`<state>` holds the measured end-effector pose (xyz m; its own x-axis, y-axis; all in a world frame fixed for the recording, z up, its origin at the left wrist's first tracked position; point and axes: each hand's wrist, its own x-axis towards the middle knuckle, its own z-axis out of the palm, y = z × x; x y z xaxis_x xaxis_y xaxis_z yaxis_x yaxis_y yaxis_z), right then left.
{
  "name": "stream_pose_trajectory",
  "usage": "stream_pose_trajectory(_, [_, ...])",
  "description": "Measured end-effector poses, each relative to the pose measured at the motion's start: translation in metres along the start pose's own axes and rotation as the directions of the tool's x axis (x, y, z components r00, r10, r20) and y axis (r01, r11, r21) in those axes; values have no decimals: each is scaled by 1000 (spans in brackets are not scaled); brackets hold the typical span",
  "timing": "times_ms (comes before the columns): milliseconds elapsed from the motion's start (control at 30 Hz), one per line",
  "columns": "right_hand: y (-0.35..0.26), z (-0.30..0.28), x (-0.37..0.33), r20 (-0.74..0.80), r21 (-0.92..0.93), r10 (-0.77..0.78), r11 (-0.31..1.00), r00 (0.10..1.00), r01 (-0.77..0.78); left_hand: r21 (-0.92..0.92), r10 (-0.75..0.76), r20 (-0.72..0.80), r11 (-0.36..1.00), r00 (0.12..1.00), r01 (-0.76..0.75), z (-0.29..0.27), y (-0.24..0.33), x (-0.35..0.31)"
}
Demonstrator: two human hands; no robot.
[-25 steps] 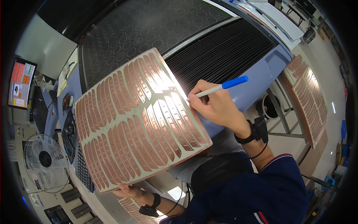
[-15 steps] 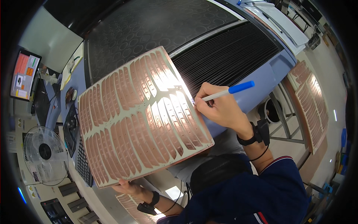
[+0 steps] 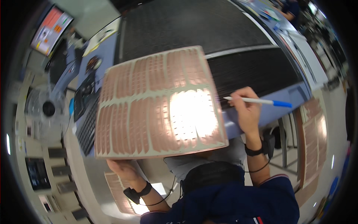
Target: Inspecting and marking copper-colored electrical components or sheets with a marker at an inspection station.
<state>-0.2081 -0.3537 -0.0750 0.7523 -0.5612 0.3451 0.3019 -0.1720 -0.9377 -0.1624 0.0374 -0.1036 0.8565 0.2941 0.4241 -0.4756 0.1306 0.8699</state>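
Note:
A large copper-patterned circuit board panel (image 3: 130, 125), with pale lines between its copper areas, is held up tilted in front of me, and a bright glare covers its right part. My left hand (image 3: 125, 172) grips its near left edge from below, with the fingers mostly hidden beneath the panel. In my right hand (image 3: 247, 112) is a white pen (image 3: 257, 100) with a blue cap on its rear end. Its tip points left, a little apart from the panel's right edge.
Behind the panel stretches a machine with a dark bed (image 3: 179, 26) and a black ribbed section (image 3: 257, 71). A keyboard (image 3: 88, 125), a monitor (image 3: 50, 30) and a fan (image 3: 48, 108) are at the left. More copper panels (image 3: 315, 138) lean on a rack at right.
My right hand and the pen have come away from the panel's right edge, and the pen now points left. The panel has turned slightly and shifted right in view, as has the whole scene.

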Motion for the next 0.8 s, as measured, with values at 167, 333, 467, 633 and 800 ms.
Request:
stream_pose_trajectory(167, [17,-11,-1,-87,38,5,999,996,-2,-751,-277,326,505,904,425,-31,68,2])
stream_pose_trajectory(333, [24,-37,1,-126,37,-12,999,992,17,-609,-147,-202,793,968,-7,-135,118,-45])
stream_pose_trajectory(467, [28,-39,3,-60,9,-35,999,998,36,-347,-163,-700,928,696,-131,-229,103,-136])
stream_pose_trajectory(633, [27,-36,5,-8,-42,-68,997,998,68,-393,-251,-761,912,598,-118,-319,57,-282])
stream_pose_trajectory(800, [24,-41,12,29,-114,-107,987,994,110,-317,-355,-899,931,256,180,-352,-9,-358])
